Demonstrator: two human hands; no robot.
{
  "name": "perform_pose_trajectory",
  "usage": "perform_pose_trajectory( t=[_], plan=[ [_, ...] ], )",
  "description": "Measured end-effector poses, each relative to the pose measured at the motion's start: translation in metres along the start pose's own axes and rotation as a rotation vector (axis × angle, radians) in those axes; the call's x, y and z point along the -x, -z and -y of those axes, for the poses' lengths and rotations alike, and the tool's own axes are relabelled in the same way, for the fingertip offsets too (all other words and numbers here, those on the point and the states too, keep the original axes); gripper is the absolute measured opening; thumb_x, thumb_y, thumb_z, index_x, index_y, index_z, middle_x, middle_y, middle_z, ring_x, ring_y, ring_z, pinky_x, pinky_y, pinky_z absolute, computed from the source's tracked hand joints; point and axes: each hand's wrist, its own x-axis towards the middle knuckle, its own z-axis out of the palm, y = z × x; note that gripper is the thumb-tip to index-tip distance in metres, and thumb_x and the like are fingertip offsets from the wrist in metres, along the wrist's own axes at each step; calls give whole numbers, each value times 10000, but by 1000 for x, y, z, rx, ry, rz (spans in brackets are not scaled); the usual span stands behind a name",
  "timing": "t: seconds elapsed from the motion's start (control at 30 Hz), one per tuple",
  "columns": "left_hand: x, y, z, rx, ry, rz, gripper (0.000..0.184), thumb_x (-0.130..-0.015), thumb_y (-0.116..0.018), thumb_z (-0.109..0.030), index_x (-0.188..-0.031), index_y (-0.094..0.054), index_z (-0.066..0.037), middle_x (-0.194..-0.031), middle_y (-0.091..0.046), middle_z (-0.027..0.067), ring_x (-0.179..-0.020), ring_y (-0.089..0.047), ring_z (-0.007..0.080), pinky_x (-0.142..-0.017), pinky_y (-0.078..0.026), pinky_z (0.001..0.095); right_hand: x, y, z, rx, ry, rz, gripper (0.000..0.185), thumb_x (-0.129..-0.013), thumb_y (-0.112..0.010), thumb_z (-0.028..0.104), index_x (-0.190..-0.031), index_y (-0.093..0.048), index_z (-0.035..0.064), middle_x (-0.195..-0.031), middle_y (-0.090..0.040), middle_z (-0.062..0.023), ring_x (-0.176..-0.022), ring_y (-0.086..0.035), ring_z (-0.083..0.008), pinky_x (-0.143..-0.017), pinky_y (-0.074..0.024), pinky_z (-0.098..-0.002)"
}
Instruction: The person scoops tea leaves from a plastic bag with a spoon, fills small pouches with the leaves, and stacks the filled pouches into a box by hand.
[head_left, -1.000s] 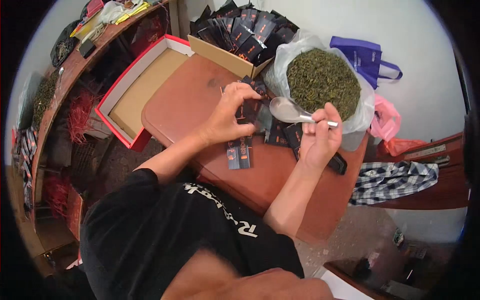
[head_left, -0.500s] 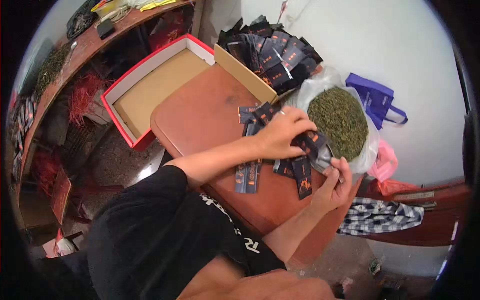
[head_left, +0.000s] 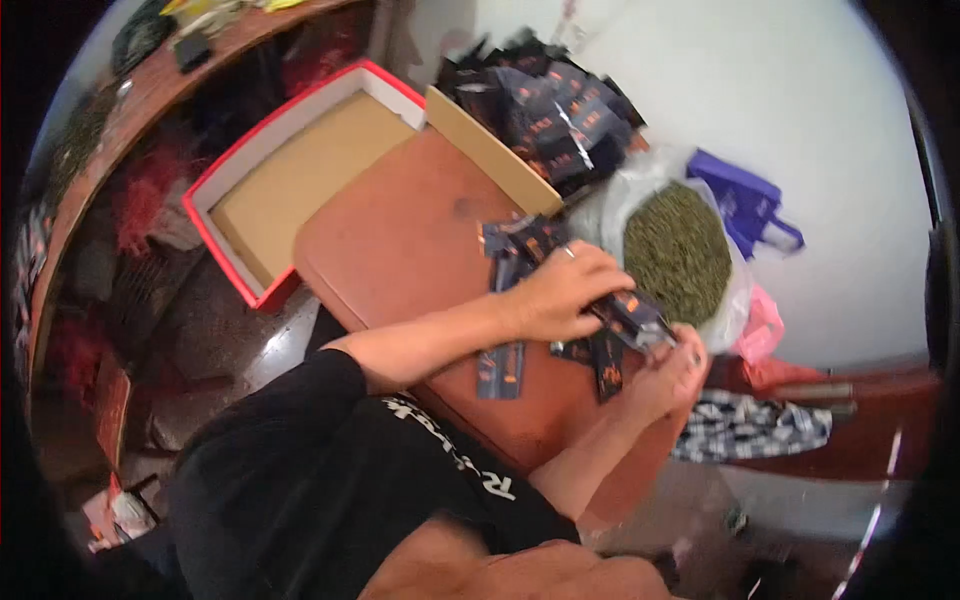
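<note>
A small dark pouch with orange print [head_left: 632,312] is stretched between my two hands, its silvery end toward the right. My left hand [head_left: 560,292], with a ring on one finger, is closed around the pouch's left part. At the other end, the fingers of my right hand [head_left: 682,368] are pinched on the silvery edge. More dark pouches [head_left: 500,370] lie flat on the brown table [head_left: 400,225] beneath and beside my hands. Just beyond my hands, a clear plastic bag [head_left: 742,290] holds dried green leaves [head_left: 678,245]. Slight blur hides whether the pouch's mouth is parted.
A heap of black pouches [head_left: 560,110] stands against the wall behind a cardboard flap [head_left: 490,150]. Left of the table is a red-edged box [head_left: 225,250]. A purple bag [head_left: 735,190], a pink bag [head_left: 762,325] and checked cloth [head_left: 755,428] are to the right.
My right hand has shifted slightly right and down along with the pouch's silvery end. My left hand has moved a little lower, still on the pouch. The whole view has shifted slightly.
</note>
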Motion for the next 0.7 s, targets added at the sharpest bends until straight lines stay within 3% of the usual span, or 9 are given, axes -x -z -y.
perform_pose_trajectory(
  t=[0.17, 0.3, 0.47, 0.7],
  plan=[
    [-1, -2, -5, 70, -4, 20, 567, -627, -741, -90, -1181, -626, -44, -1093, -587, 145, -1049, -542, 337, -952, -414, 430, 0, -7, 14, -208, -44, 89, 88, -996, -484, 38, -979, -568, 19, -1001, -596, -63, -553, -386, -26, -490, -324, -187],
    [1, -6, -8, 88, 33, 31, 550, -637, -736, -96, -1170, -612, -45, -1087, -574, 140, -1049, -532, 337, -955, -426, 424, 0, -7, 11, -368, -73, 155, 124, -1026, -488, 99, -989, -571, 14, -1057, -573, -69, -580, -388, -41, -494, -337, -198],
    [-1, -1, -10, 81, 113, 53, 574, -634, -741, -89, -1193, -620, -46, -1153, -590, 142, -1101, -544, 326, -992, -425, 404, 0, -6, 15, -330, -11, 270, 209, -1041, -504, 199, -1017, -557, -2, -1070, -554, -78, -593, -453, -71, -516, -433, -254],
    [1, -3, -8, 103, 139, 15, 537, -659, -762, -95, -1177, -631, -39, -1150, -605, 132, -1112, -550, 311, -994, -424, 399, -4, -6, 18, -362, -6, 276, 195, -1039, -508, 195, -1029, -552, 6, -1046, -566, -75, -601, -482, -71, -532, -449, -257]
  ],
)
